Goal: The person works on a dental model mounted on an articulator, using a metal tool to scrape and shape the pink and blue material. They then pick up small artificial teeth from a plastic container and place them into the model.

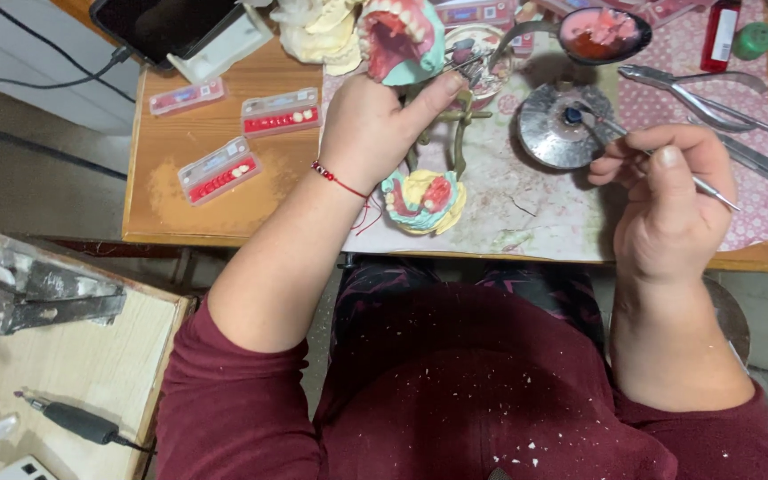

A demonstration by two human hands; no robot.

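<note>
My left hand (375, 124) grips the upper arm of a dental articulator (442, 133), holding it swung open. The raised upper model (399, 37) shows pink wax and white teeth on a teal base. The lower model (424, 201) lies on the mat below my left hand. My right hand (668, 191) pinches a thin metal wax tool (633, 142). Its tip rests at the middle of a round metal burner (562, 124).
Three small red trays of teeth (217, 169) lie on the wooden table (171, 213) at left. A spoon with pink wax (602, 34), pliers (713, 93), a red bottle (720, 34) and plaster casts (317, 31) stand at the back. A side table (73, 356) holds a handpiece (77, 420).
</note>
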